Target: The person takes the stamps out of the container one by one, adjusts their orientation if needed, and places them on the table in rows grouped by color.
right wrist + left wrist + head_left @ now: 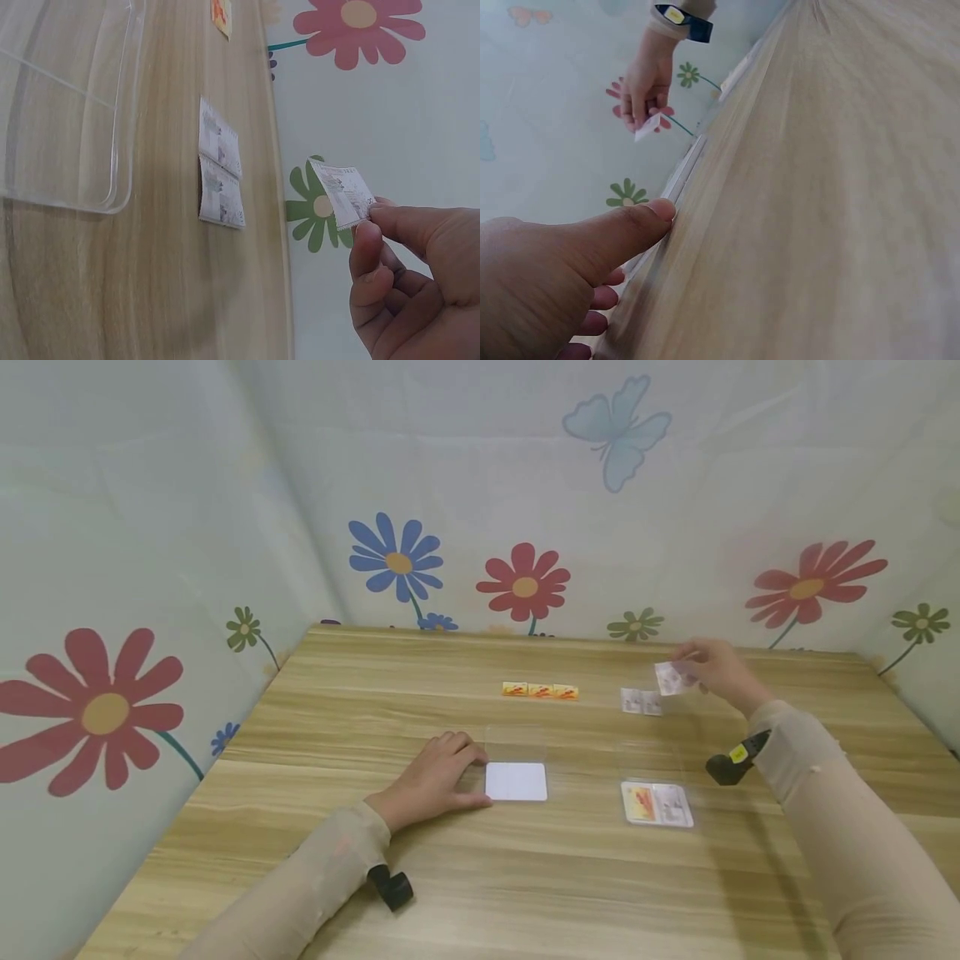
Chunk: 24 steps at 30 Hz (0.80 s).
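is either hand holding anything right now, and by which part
The right hand pinches a small white packet by one end, between thumb and forefinger, above the table. The left hand holds nothing; it rests beside a clear box.

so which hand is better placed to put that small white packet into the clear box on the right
Right. The right hand already pinches the small white packet above the table, near the right-hand clear box. The left hand rests by the other clear box.
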Tool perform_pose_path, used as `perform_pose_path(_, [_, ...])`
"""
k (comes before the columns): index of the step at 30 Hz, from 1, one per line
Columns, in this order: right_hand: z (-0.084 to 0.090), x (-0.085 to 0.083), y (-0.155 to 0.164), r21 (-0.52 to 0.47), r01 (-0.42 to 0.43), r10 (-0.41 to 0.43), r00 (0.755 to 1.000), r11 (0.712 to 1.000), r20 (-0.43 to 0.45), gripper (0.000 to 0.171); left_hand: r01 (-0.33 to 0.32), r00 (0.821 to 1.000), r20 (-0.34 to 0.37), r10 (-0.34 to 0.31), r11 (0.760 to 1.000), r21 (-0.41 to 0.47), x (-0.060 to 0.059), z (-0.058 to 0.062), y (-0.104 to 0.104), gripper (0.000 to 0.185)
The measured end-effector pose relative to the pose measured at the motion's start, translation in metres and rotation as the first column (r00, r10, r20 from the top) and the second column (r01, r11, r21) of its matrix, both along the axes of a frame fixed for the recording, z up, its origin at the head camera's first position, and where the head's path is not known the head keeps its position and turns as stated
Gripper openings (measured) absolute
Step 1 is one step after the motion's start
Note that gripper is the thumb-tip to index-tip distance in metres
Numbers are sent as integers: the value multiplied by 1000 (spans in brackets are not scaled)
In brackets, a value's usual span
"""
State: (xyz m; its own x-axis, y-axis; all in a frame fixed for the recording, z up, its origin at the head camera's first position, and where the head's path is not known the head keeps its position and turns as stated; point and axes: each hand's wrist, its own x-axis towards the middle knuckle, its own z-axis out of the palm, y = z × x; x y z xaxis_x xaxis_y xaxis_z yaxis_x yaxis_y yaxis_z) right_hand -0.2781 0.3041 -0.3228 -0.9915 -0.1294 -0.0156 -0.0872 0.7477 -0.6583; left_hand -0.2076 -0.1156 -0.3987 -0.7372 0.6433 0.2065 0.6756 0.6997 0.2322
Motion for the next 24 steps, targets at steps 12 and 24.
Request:
perform_pose_path(12, [-8, -1, 7, 30, 26, -28, 998, 999, 48, 30, -3, 1000, -4, 3, 1000, 0, -1, 0, 0, 53])
perform_pose_path(24, [-21, -3, 14, 54, 32, -35, 997, 998, 67, 29, -3, 1000, -6, 3, 1000, 1, 1, 1, 0, 53])
